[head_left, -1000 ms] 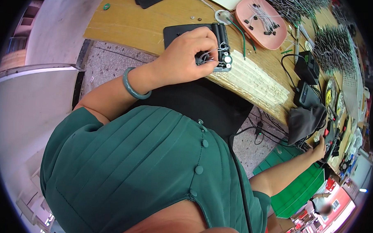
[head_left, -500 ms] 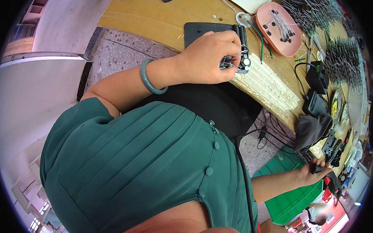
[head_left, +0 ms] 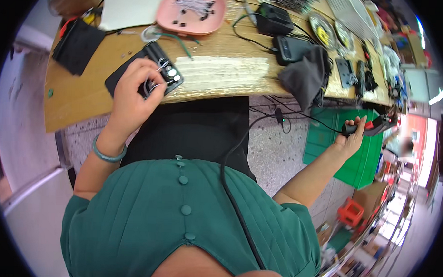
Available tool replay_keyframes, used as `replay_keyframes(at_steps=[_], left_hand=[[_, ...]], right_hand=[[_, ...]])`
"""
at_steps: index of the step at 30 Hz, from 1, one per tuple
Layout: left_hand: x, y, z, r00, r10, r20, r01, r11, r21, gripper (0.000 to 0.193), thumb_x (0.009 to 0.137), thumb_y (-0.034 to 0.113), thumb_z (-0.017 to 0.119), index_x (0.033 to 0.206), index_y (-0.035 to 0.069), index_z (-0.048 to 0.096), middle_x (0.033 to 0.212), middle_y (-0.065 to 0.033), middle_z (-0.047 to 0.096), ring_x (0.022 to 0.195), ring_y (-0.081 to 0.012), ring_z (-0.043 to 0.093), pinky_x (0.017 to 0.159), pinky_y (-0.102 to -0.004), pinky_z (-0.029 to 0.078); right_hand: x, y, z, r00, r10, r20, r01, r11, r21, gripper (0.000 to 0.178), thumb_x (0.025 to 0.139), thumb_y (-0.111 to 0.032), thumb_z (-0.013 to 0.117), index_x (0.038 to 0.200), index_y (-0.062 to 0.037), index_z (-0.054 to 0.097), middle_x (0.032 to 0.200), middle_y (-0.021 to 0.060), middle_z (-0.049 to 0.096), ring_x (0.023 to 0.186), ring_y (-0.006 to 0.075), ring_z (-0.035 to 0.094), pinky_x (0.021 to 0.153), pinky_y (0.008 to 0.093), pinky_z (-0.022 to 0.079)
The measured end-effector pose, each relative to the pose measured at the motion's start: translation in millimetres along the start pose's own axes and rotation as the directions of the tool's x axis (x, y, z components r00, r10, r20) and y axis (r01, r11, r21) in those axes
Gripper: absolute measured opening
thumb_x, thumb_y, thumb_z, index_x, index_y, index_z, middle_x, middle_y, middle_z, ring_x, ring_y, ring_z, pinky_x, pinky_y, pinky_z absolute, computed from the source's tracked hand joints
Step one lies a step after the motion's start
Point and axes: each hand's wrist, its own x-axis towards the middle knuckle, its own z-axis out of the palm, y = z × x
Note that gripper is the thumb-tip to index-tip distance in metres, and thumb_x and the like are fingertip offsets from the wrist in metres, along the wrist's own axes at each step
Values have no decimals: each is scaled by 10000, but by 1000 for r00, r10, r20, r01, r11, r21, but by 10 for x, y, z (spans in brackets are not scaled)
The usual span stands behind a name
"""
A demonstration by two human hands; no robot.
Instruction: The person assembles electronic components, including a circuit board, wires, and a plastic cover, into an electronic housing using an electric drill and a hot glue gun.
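Note:
On the left of the bench, my left hand (head_left: 135, 89) is bent over a black plastic casing (head_left: 156, 53) with two round silvery parts at its right end. My thumb and fingers pinch thin pale wires (head_left: 161, 65) that come from it; their tips partly hide the grip. Out to the right, past the bench's front edge, my right hand (head_left: 351, 137) is closed around the black handle of a corded tool (head_left: 373, 128) with a red part. The tool is above a green crate (head_left: 359, 165), and its exact kind is unclear.
A pink tray (head_left: 191, 22) of white wires with black connectors is behind the casing. A pale taped strip (head_left: 224, 72) runs along the bench. Black power boxes (head_left: 274, 19), a dark grey cloth (head_left: 306, 75) and hand tools lie rightward. Cables hang below the edge.
The view has turned and shifted, so the bench now lies level across the top. My right hand with the tool appears farther out from the bench edge; my left hand stays at the casing.

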Motion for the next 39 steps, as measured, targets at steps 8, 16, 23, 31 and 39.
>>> replay_keyframes(at_steps=[8, 16, 23, 31, 39], left_hand=[[30, 17, 2, 1000, 11, -28, -10, 999, 37, 96, 734, 30, 659, 774, 7, 575, 937, -113, 576, 850, -235, 579, 783, -303, 452], [25, 30, 3, 1000, 7, -15, -6, 1000, 19, 88, 741, 33, 659, 780, 7, 584, 944, -104, 576, 828, -206, 567, 772, -292, 448], [-1, 2, 3, 1000, 5, -15, -5, 1000, 14, 90, 741, 35, 661, 783, 6, 587, 945, -105, 577, 825, -206, 567, 766, -291, 447], [25, 2, -7, 996, 88, -25, -87, 995, 49, 97, 758, 14, 658, 791, 11, 567, 948, -92, 565, 790, -164, 523, 731, -260, 415], [29, 51, 18, 1000, 20, -14, -19, 998, 60, 114, 737, 9, 668, 783, 5, 565, 918, -119, 561, 800, -224, 559, 728, -297, 449]], right_hand=[[-179, -432, -559, 983, -115, -146, 101, 990, -94, 507, 903, -564, 553, 1060, -82, 561, 736, 32, 570, 585, 138, 528, 534, 283, 458], [-474, -266, -584, 994, 37, -104, -41, 999, -34, 508, 906, -581, 527, 1043, -92, 552, 710, 25, 557, 579, 139, 516, 567, 281, 451], [-471, -221, -486, 998, 52, -21, -50, 995, 82, 487, 899, -561, 559, 1006, -87, 538, 733, 36, 568, 587, 151, 530, 562, 292, 460], [212, 444, 130, 989, 149, -18, -150, 983, -103, 346, 910, -394, 630, 943, -52, 581, 721, 64, 602, 535, 193, 589, 484, 310, 477], [685, 888, 765, 980, 173, 101, -152, 969, -193, 296, 934, -305, 599, 961, -11, 575, 751, 97, 613, 562, 205, 607, 513, 319, 516]])
